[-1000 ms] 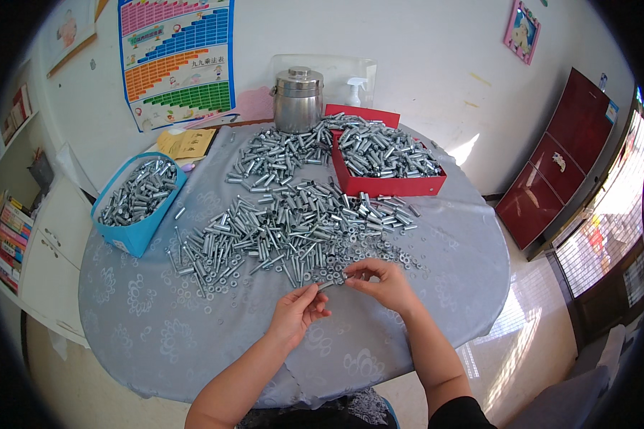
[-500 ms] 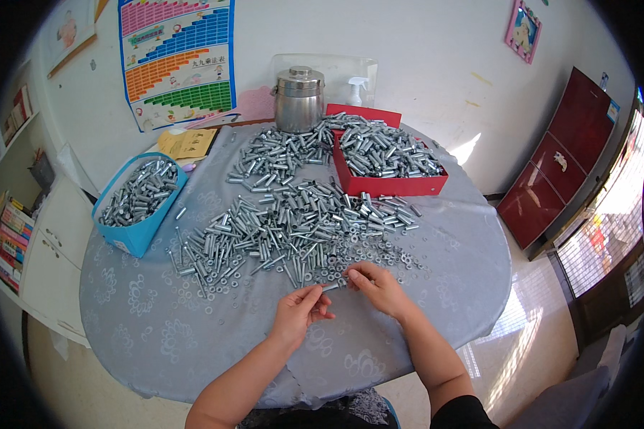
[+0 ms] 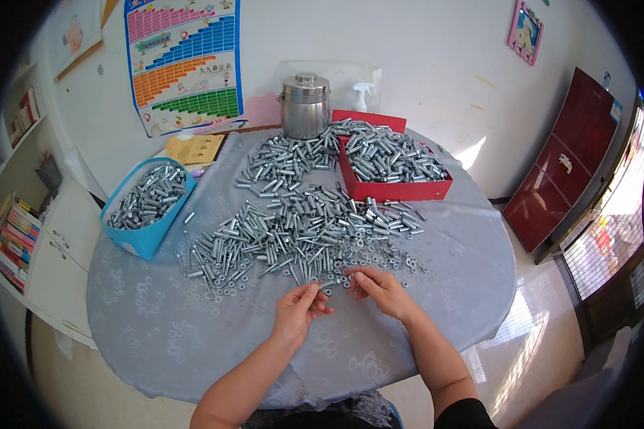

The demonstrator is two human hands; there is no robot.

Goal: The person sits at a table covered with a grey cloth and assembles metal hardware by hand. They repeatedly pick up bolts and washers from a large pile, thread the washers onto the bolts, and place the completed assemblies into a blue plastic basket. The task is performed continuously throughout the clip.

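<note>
My left hand (image 3: 302, 307) pinches a small silver bolt (image 3: 327, 284) by its end above the grey tablecloth (image 3: 193, 336). My right hand (image 3: 379, 287) is closed close to the bolt's other end, fingertips at its tip; whether it holds a small part there I cannot tell. Just beyond both hands lies a wide heap of silver bolts, sleeves and washers (image 3: 293, 232) spread across the middle of the round table.
A blue box (image 3: 142, 207) full of bolts stands at the left. A red tray (image 3: 393, 168) heaped with bolts is at the back right, a steel canister (image 3: 305, 106) and spray bottle (image 3: 363, 96) behind it. Yellow papers (image 3: 194, 150) lie back left. A red cabinet (image 3: 572, 164) stands at right.
Both hands stay near the heap's front edge; the left hand has turned the bolt slightly and the right hand's fingers have shifted at its tip.
</note>
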